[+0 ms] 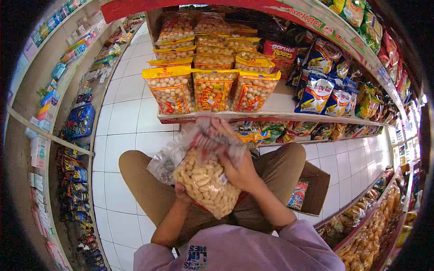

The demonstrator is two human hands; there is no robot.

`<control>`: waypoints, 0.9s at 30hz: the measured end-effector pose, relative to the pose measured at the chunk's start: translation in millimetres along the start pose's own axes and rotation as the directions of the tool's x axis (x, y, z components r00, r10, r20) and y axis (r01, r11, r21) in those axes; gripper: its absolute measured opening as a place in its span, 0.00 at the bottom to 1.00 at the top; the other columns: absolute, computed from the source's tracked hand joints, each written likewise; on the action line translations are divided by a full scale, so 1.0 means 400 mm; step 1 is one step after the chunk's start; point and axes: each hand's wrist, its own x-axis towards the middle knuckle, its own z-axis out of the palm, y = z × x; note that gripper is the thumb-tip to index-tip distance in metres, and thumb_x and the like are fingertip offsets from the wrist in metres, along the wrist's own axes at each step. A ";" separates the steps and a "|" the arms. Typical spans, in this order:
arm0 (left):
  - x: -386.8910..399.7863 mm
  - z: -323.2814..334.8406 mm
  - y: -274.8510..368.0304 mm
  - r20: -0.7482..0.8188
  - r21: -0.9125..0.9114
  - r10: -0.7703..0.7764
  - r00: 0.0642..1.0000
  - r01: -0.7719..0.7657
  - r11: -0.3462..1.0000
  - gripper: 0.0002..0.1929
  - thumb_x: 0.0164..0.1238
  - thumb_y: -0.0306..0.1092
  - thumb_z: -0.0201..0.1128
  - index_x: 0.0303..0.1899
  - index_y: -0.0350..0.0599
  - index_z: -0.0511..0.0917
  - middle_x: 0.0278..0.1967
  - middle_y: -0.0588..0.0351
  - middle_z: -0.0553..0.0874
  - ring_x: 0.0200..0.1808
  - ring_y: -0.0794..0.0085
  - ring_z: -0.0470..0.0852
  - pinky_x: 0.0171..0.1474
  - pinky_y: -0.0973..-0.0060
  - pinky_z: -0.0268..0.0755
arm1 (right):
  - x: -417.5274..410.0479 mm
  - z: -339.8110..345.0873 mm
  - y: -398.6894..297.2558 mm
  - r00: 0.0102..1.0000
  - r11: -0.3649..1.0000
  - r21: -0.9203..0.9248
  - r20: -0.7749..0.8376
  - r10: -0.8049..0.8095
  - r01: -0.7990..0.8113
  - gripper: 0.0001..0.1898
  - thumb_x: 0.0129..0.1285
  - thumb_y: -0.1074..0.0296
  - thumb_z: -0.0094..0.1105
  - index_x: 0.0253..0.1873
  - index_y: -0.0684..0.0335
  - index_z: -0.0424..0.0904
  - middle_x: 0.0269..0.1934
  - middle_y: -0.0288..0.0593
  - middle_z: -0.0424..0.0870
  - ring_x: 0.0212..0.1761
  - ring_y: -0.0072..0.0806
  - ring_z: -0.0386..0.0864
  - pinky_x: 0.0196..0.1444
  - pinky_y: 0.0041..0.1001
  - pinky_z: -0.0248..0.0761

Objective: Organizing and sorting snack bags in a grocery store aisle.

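Over my lap, a clear bag of pale, peanut-shaped snacks (208,189) is tilted toward me. My left hand (182,193) grips its lower left side; part of the fingers is hidden under the bag. Crumpled clear plastic wrap (166,166) with red and dark print lies over the upper end of the bag. My right hand (239,172) is at the bag's upper right and holds the printed part of the wrap, which is blurred by motion. A small white sticker (223,178) shows on the bag beside the right palm.
Ahead, a shelf (288,116) bears rows of yellow-topped nut bags (169,91) and blue-and-white tortilla chip bags (313,93). More packets fill the lower shelf. An open cardboard box (315,186) with a packet (298,194) stands by my right knee. A stocked rack (96,135) runs along the left.
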 end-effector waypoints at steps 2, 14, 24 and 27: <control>0.015 0.029 0.008 -0.116 -0.027 0.035 0.993 -0.039 0.999 0.51 0.51 0.66 0.62 0.69 0.42 0.51 0.67 0.47 0.60 0.68 0.53 0.59 0.70 0.56 0.54 | -0.014 0.019 0.004 0.997 0.990 0.126 -0.030 0.068 -0.064 0.32 0.60 0.55 0.54 0.69 0.58 0.61 0.70 0.50 0.58 0.73 0.45 0.52 0.73 0.42 0.41; 0.061 0.080 0.064 -0.250 -0.048 0.182 0.951 -0.200 0.979 0.51 0.55 0.72 0.51 0.70 0.40 0.50 0.67 0.45 0.60 0.68 0.50 0.60 0.69 0.53 0.54 | -0.027 0.044 -0.071 0.986 0.935 0.317 0.008 0.164 -0.158 0.35 0.53 0.57 0.63 0.67 0.56 0.65 0.69 0.49 0.61 0.74 0.43 0.53 0.73 0.46 0.39; 0.058 0.044 0.059 -0.057 -0.095 0.205 0.977 -0.210 0.973 0.50 0.57 0.72 0.50 0.69 0.40 0.50 0.67 0.44 0.60 0.67 0.50 0.61 0.69 0.54 0.55 | 0.055 -0.001 0.013 0.998 0.989 0.146 0.057 0.007 -0.015 0.26 0.62 0.61 0.56 0.63 0.64 0.69 0.68 0.43 0.65 0.74 0.40 0.52 0.73 0.37 0.44; 0.078 0.047 0.061 -0.080 -0.095 0.200 0.976 -0.207 0.974 0.50 0.57 0.72 0.50 0.69 0.40 0.50 0.67 0.44 0.60 0.67 0.50 0.61 0.69 0.54 0.55 | -0.023 -0.008 -0.002 0.996 0.917 0.388 0.028 0.083 -0.087 0.19 0.63 0.72 0.49 0.58 0.71 0.70 0.67 0.52 0.65 0.71 0.46 0.57 0.70 0.35 0.51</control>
